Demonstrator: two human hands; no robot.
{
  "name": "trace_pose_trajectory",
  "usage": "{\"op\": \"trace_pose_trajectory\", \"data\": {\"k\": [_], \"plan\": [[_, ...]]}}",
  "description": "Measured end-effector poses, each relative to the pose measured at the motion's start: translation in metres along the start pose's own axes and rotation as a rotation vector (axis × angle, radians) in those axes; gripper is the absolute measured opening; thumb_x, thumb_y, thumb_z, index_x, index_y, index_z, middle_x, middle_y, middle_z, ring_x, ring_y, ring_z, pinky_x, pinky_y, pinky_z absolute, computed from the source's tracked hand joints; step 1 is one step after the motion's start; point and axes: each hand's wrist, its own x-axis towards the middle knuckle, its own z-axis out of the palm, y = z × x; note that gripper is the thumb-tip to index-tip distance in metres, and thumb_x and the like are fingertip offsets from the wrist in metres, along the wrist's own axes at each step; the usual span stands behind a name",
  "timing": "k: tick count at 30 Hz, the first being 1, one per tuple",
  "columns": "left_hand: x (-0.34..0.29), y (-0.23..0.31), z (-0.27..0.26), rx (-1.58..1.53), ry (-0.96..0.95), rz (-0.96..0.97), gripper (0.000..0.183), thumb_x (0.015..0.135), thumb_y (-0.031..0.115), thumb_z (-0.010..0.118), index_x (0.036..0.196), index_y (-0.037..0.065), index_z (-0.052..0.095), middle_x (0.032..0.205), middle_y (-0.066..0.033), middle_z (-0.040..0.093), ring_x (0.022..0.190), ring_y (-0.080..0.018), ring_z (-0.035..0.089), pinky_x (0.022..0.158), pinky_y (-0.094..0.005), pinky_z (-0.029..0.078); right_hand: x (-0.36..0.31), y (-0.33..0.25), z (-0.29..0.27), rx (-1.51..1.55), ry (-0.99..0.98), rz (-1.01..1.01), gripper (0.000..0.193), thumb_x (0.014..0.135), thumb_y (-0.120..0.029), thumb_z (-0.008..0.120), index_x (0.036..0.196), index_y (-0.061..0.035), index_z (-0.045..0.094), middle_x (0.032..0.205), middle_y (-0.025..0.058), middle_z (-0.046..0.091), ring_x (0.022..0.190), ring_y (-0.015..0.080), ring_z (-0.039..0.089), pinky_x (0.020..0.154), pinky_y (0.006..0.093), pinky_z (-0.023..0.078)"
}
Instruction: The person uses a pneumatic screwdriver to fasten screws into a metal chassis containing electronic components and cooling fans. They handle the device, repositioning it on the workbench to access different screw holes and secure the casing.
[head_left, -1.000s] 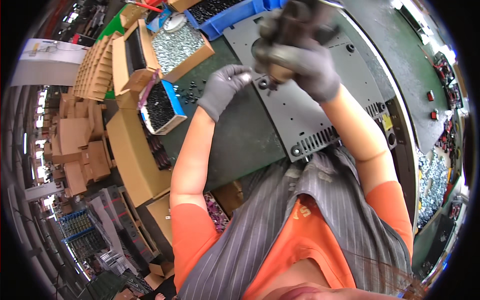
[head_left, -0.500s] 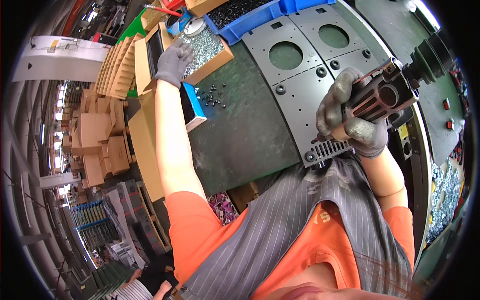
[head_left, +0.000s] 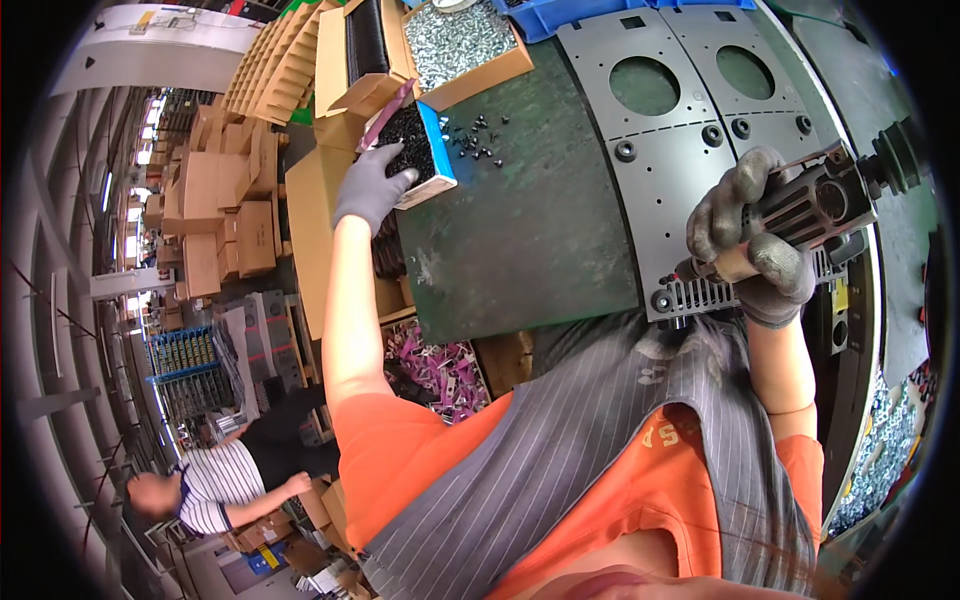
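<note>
My left hand, in a grey glove, is at the near left of a blue-and-white box filled with small black screws. Its fingertips reach over the screws, with thumb and fingers apart. My right hand, gloved too, is wrapped round a power screwdriver with a dark slotted body. The tool is over the near end of two flat grey metal panels, which have large round holes and several black round feet. What the tool's tip touches is hard to make out.
Several loose black screws lie on the dark green tabletop. Behind the screw box are a carton of silvery fasteners and blue bins. A bin of purple and silvery parts sits below the table edge. A person in a striped shirt is at lower left.
My left hand has come back from the carton of silvery fasteners to the box of black screws. The view has shifted; my right hand still grips the screwdriver. The person at lower left shows more fully.
</note>
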Motion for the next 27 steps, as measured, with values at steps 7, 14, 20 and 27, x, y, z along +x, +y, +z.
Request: {"op": "trace_pose_trajectory", "data": {"k": [7, 14, 20, 27], "plan": [[0.012, 0.008, 0.001, -0.014, 0.041, -0.072, 0.028, 0.085, 0.026, 0.065, 0.11, 0.012, 0.069, 0.107, -0.0123, 0.068, 0.098, -0.0279, 0.065, 0.088, -0.0366, 0.049, -0.005, 0.013, 0.005, 0.025, -0.039, 0.056, 0.048, 0.067, -0.006, 0.067, 0.111, -0.004, 0.049, 0.078, 0.0089, 0.056, 0.068, 0.0218, 0.058, 0.062, 0.0363, 0.05], [0.004, 0.013, -0.012, -0.013, 0.134, -0.069, 0.026, 0.089, 0.026, 0.062, 0.11, 0.014, 0.069, 0.105, -0.0113, 0.069, 0.09, -0.0262, 0.066, 0.081, -0.035, 0.05, -0.01, 0.007, -0.001, -0.045, 0.008, 0.061, 0.05, 0.064, -0.008, 0.067, 0.111, -0.0041, 0.05, 0.079, 0.0083, 0.056, 0.069, 0.0224, 0.058, 0.066, 0.037, 0.051], [0.002, 0.015, -0.006, -1.051, -0.023, -0.214, 0.024, 0.093, 0.021, 0.055, 0.109, 0.005, 0.065, 0.082, -0.0039, 0.063, 0.056, -0.0091, 0.053, 0.047, -0.0223, 0.042, -0.01, 0.01, -0.006, -0.022, -0.029, 0.029, 0.049, 0.067, -0.011, 0.069, 0.111, -0.0028, 0.05, 0.082, 0.0088, 0.056, 0.07, 0.0226, 0.058, 0.065, 0.0368, 0.051], [-0.03, 0.139, 0.038, -2.097, -0.697, 0.12, 0.028, 0.089, 0.032, 0.055, 0.079, 0.006, 0.055, 0.062, 0.0, 0.039, 0.046, -0.0101, 0.037, 0.039, -0.0218, 0.033, 0.001, -0.008, -0.008, 0.032, -0.099, -0.097, 0.042, 0.075, -0.016, 0.063, 0.113, -0.0025, 0.051, 0.08, 0.0114, 0.057, 0.07, 0.0245, 0.058, 0.064, 0.0371, 0.049]]}}
